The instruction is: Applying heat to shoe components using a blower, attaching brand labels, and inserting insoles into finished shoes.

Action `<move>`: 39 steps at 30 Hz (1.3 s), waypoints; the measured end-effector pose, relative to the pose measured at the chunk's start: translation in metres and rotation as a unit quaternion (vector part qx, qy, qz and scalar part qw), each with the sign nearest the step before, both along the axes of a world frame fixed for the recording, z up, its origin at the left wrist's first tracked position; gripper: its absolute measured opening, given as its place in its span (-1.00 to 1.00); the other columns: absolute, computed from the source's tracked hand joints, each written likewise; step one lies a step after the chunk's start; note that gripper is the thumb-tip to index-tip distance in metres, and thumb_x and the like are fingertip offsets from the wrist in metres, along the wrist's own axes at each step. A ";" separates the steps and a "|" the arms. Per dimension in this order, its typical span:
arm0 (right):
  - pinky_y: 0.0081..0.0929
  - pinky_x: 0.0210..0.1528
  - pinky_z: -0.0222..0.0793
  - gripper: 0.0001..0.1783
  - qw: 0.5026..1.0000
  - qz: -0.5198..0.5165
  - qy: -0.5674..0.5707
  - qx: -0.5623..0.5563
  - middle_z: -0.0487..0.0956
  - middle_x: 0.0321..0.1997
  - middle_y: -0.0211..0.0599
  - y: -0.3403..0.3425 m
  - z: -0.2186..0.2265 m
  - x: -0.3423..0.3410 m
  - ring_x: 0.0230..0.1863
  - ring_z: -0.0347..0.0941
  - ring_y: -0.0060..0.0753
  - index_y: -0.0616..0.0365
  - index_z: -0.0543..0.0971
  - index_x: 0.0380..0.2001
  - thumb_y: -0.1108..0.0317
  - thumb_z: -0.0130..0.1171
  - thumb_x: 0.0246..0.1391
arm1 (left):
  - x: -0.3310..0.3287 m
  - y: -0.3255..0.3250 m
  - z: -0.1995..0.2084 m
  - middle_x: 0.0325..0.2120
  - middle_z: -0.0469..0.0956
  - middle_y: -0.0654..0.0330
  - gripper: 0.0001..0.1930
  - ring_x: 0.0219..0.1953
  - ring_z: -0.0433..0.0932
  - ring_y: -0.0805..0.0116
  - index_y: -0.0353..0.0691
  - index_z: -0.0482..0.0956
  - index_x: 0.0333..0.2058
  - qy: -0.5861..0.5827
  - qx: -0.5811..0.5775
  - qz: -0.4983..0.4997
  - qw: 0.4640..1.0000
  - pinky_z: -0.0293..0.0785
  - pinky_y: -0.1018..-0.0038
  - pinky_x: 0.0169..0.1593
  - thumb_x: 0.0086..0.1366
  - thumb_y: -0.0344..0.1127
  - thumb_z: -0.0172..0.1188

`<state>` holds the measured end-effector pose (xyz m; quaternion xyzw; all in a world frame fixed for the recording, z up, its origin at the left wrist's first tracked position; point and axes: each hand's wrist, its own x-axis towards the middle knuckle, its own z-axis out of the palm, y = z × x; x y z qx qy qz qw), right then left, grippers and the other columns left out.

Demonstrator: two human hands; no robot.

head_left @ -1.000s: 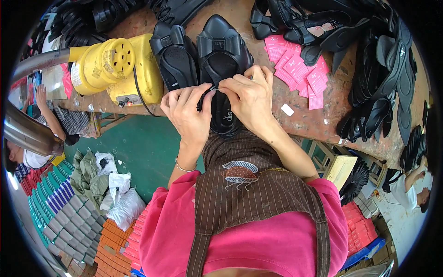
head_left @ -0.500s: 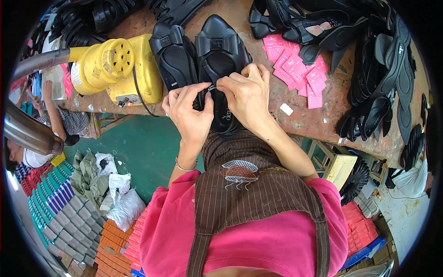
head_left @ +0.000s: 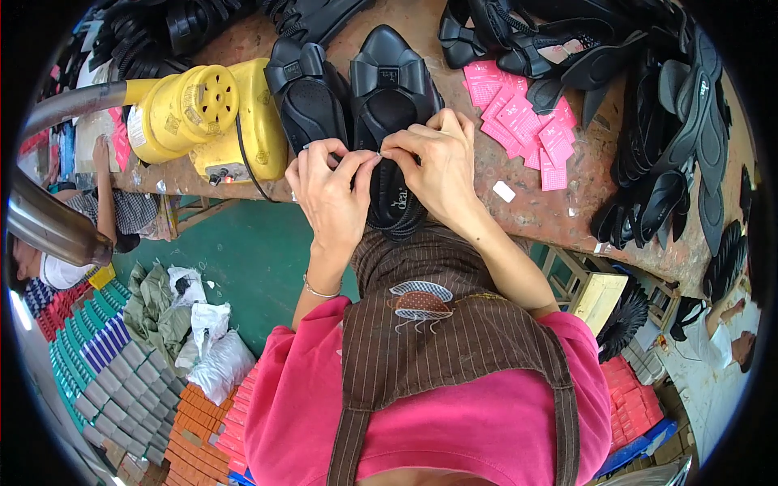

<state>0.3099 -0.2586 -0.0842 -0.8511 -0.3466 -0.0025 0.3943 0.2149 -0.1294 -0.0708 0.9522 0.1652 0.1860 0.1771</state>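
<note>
Two black flats with bows on their toes lie side by side at the table's edge in front of me, the left shoe point(head_left: 308, 101) and the right shoe point(head_left: 391, 77). Over their heel ends my two hands meet. My left hand point(head_left: 331, 190) is closed, thumb and forefinger pinched together. Touching its fingertips, my right hand point(head_left: 433, 162) pinches too. A tiny pale bit shows between the fingertips, too small to name. Behind the hands, the right shoe's insole is partly hidden.
A yellow blower machine point(head_left: 194, 117) with a grey hose stands left of the shoes. Pink cards point(head_left: 523, 117) and a small white tag point(head_left: 503, 191) lie to the right. Beyond them are piles of black shoes point(head_left: 559, 44) and insoles point(head_left: 701, 105). Co-workers show at both sides.
My fingertips have come closer together, and less of the small pale piece shows. My left fingers curl more. The right shoe has shifted slightly right. A person has appeared at the right edge.
</note>
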 end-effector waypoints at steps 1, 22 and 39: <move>-0.33 0.01 0.16 -0.89 1.000 -0.006 -0.009 -0.003 0.60 -0.49 -0.58 0.000 0.000 0.000 -0.31 0.32 -0.36 -0.04 0.73 -0.45 0.33 0.38 -0.16 | 0.001 -0.001 0.001 -0.35 0.42 0.29 -0.89 -0.26 0.44 0.25 -0.09 0.65 -0.41 -0.001 0.001 -0.011 1.000 0.23 0.29 -0.07 0.08 -0.29 0.39; -0.29 -0.11 0.51 -0.58 0.995 -0.007 0.096 0.014 0.64 -0.21 -0.12 -0.019 0.052 -0.005 -0.15 0.59 -0.11 0.17 0.60 -0.10 0.69 0.16 -0.09 | 0.001 -0.016 0.012 -0.12 0.58 -0.03 -0.95 -0.39 0.63 0.42 -0.37 0.34 -0.27 -0.134 -0.466 0.040 0.874 0.57 0.55 -0.36 0.43 -0.52 -0.01; -0.30 -0.18 0.44 -0.84 0.976 0.042 0.153 0.151 0.61 -0.34 -0.23 0.003 0.037 -0.019 -0.26 0.50 -0.18 0.20 0.71 -0.39 0.54 0.34 -0.15 | 0.000 -0.011 0.014 -0.05 0.56 -0.17 -0.84 -0.26 0.66 0.33 -0.32 0.27 -0.24 -0.173 -0.678 0.038 0.714 0.67 0.55 -0.29 0.50 -0.34 -0.07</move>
